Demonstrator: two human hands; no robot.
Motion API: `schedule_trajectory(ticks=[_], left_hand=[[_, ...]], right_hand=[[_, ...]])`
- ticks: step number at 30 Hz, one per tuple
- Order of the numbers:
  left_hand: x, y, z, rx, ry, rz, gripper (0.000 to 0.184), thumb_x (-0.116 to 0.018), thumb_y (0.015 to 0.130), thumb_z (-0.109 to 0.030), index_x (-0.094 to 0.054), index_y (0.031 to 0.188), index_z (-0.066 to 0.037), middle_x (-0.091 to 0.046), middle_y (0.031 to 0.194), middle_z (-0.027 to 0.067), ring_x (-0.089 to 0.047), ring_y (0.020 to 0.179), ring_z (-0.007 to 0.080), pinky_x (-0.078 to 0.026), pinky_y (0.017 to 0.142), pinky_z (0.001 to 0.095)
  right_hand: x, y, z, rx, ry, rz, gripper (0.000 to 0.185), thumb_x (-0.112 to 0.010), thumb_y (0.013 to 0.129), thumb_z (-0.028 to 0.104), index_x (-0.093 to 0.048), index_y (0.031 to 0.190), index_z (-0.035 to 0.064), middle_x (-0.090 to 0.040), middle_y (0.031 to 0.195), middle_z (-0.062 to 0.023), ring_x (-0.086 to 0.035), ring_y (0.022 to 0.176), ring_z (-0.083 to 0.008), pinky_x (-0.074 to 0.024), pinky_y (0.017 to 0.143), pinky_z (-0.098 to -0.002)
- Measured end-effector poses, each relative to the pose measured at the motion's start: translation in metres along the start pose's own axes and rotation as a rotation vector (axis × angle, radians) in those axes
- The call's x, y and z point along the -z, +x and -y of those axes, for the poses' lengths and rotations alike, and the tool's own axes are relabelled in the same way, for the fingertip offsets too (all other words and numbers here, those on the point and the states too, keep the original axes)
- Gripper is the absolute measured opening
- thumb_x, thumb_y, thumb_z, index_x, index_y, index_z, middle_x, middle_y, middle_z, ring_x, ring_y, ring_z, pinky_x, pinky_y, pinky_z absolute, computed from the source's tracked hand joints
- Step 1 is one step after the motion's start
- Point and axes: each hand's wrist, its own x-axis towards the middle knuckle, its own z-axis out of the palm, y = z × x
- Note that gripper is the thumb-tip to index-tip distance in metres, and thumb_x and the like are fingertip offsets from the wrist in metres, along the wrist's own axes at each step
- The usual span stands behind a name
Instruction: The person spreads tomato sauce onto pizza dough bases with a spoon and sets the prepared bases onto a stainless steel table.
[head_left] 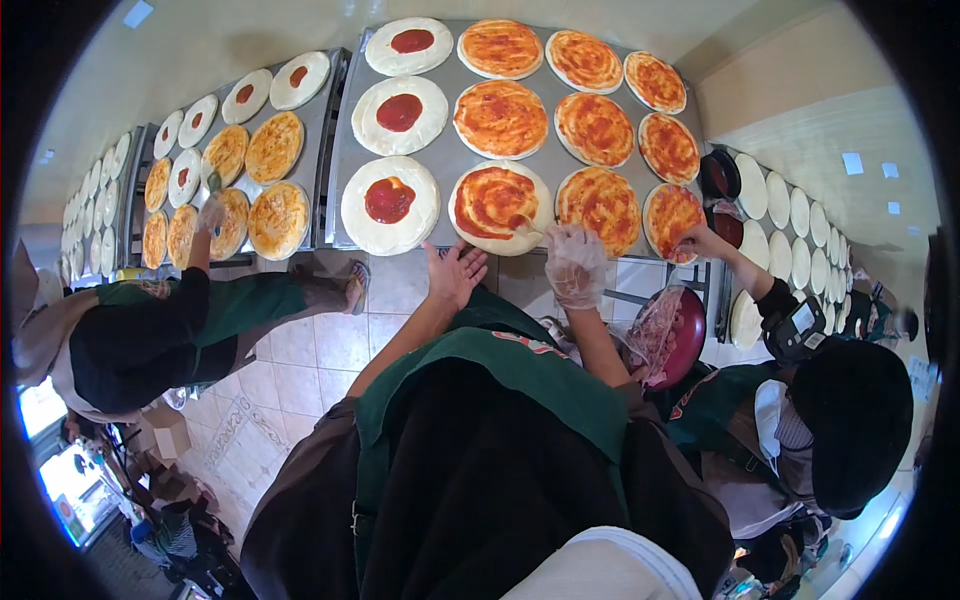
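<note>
On the metal table (335,215) in front of me, a round dough base (541,200) has red sauce (490,190) partly spread over it. My right hand (577,265), in a clear plastic glove, is closed around a spoon (524,227) whose head rests in that sauce. My bare left hand (457,275) is open at the table's front edge, fingers spread, just below the same base. To its left lies a dough base (365,230) with a pool of sauce (389,200) in its middle. Right of the spoon is a fully sauced base (598,208).
Several sauced and plain bases fill the rows behind. A co-worker's hand (700,243) touches a sauced base (672,215) at right, near a red bowl (680,335) with plastic film. Another co-worker (150,340) spreads sauce at the left table (318,120).
</note>
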Motion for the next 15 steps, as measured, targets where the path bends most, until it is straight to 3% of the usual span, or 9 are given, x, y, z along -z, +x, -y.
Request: schedule_trajectory(ticks=[5, 8, 11, 15], left_hand=[[-0.002, 0.014, 0.004, -0.212, 0.036, 0.138, 0.115, -0.015, 0.088, -0.094, -0.041, 0.149, 0.0, -0.053, 0.143, 0.0163, -0.043, 0.143, 0.0319, -0.033, 0.119, 0.0465], [-0.002, 0.032, -0.001, -0.157, -0.151, 0.263, 0.112, -0.012, 0.091, -0.091, -0.042, 0.148, 0.001, -0.053, 0.147, 0.0175, -0.043, 0.144, 0.0339, -0.032, 0.121, 0.0482], [-0.013, 0.044, -0.005, -0.109, -0.193, 0.218, 0.108, -0.01, 0.095, -0.086, -0.042, 0.149, 0.001, -0.053, 0.149, 0.0183, -0.05, 0.14, 0.0335, -0.036, 0.119, 0.0484], [-0.016, 0.071, -0.006, 0.006, -0.131, 0.281, 0.08, -0.021, 0.105, -0.069, -0.045, 0.149, -0.006, -0.057, 0.146, 0.0167, -0.058, 0.132, 0.0319, -0.048, 0.112, 0.0492]], right_hand=[[0.007, 0.0, -0.004, -0.06, 0.094, -0.042, 0.013, -0.067, 0.093, 0.029, -0.074, 0.098, 0.0192, -0.066, 0.094, -0.0042, -0.064, 0.092, -0.0268, -0.0508, 0.083, -0.0431], [0.013, 0.002, -0.003, -0.132, 0.199, -0.038, 0.015, -0.067, 0.094, 0.03, -0.075, 0.099, 0.018, -0.067, 0.095, -0.006, -0.064, 0.092, -0.0291, -0.0504, 0.083, -0.0445], [0.014, -0.001, -0.004, -0.211, 0.266, 0.021, 0.017, -0.066, 0.095, 0.03, -0.076, 0.098, 0.0169, -0.068, 0.094, -0.0085, -0.064, 0.092, -0.0318, -0.0501, 0.084, -0.0457], [0.016, -0.005, -0.01, -0.24, 0.322, 0.111, 0.018, -0.068, 0.094, 0.03, -0.078, 0.102, 0.0163, -0.069, 0.096, -0.0116, -0.064, 0.095, -0.0327, -0.0495, 0.087, -0.0473]])
